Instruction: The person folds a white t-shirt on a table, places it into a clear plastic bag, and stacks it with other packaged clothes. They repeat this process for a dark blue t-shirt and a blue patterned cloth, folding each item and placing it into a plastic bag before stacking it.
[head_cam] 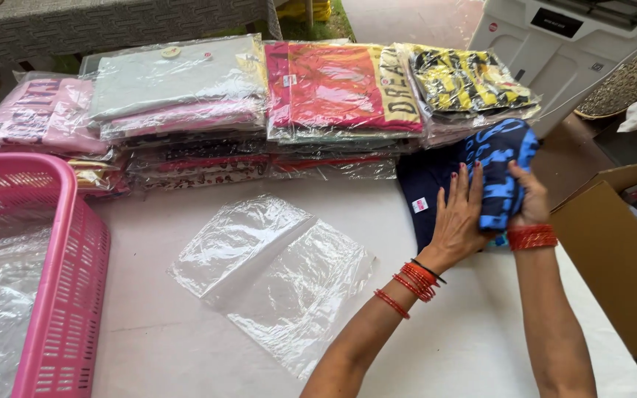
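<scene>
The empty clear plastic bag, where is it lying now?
In the head view the clear plastic bag lies flat on the white table, between the pink basket on the left and the left hand on the right.
</scene>
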